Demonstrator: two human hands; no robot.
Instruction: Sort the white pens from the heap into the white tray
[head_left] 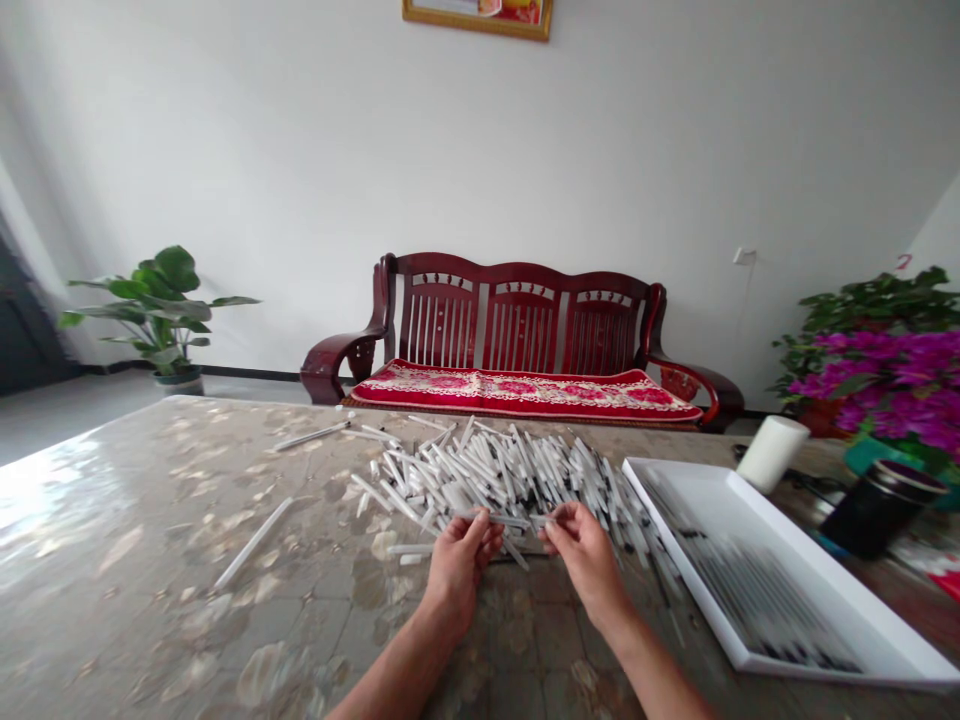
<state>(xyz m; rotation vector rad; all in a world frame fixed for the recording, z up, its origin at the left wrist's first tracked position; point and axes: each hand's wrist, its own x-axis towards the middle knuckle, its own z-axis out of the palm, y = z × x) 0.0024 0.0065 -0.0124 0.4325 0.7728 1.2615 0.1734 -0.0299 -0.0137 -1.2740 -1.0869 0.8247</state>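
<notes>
Both hands work at the near edge of the loose heap of white, translucent plastic tubes; call that the heap, everything's placed off it. Left hand and right hand are apart, facing each other, thumb and forefinger of each pinched on a slim, greyish, translucent tube piece that bridges the gap, held up at the heap's near side. One piece or two meeting: can't tell, too blurred.

To do this well, I'd say:
- Keep both pinches on one straight line; any push or pull should run along the length. Off-axis load would likely bend something this thin.
- Light grip, near the ends. Squeezing could flatten it if the wall is soft.
- Hold it a bit higher. Dropped into the heap, it'd be hard to pick out.
- Keep wrists low and on the near side so knuckles don't scatter tubes.

Right of the heap, just beside it: shallow white rectangular tray with a row of slim dark-ended sticks, roughly parallel. Worth keeping the right elbow away from it. Left of the heap, well apart: single straight white tube, out of the hands' way.
</notes>
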